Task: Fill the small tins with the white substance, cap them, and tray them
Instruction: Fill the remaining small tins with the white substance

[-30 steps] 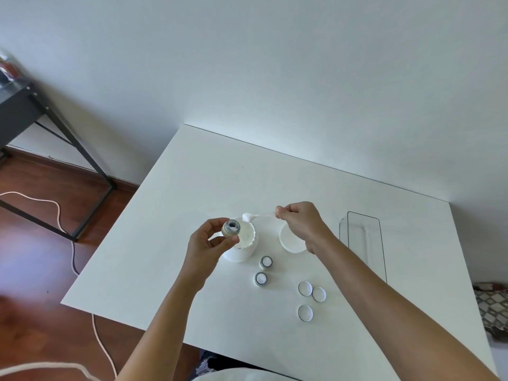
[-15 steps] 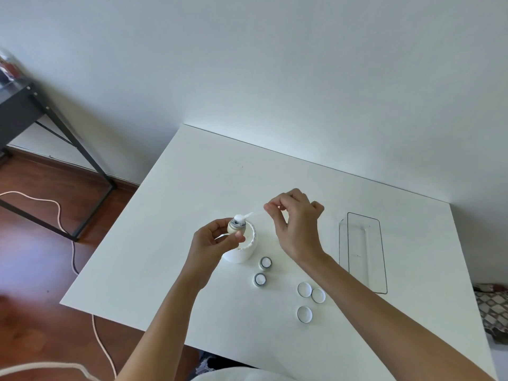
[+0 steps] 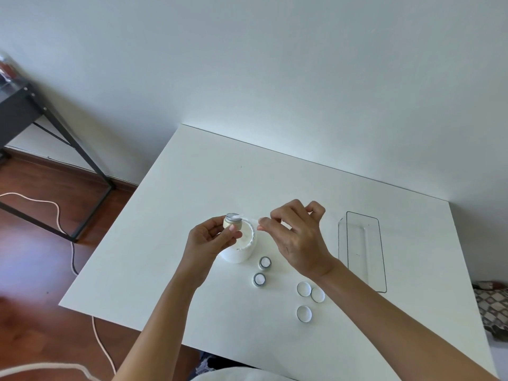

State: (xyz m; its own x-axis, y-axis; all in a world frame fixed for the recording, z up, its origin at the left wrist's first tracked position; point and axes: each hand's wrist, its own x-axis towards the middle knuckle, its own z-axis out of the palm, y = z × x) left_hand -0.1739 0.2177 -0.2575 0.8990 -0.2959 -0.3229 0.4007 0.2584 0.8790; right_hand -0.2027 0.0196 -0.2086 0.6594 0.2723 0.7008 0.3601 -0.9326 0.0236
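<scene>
My left hand (image 3: 211,237) pinches a small tin (image 3: 232,221) above the open white jar (image 3: 242,250) of white substance. My right hand (image 3: 297,237) pinches the handle of a thin white spatula (image 3: 251,219) whose tip lies at the tin's mouth. Two filled, uncapped tins (image 3: 265,263) (image 3: 259,279) stand just right of the jar. Three white caps (image 3: 304,288) (image 3: 317,294) (image 3: 304,313) lie near the front right. A clear plastic tray (image 3: 362,248) sits further right, with nothing in it.
The white table (image 3: 192,188) stands against a white wall. A black metal stand (image 3: 33,116) and a pale cable (image 3: 57,210) are on the wooden floor to the left. A patterned cloth (image 3: 492,309) shows at the right edge.
My right hand brought the loaded spatula from beside the jar to the tin's mouth and turned palm-side up. My left hand lifted the tin slightly higher over the jar.
</scene>
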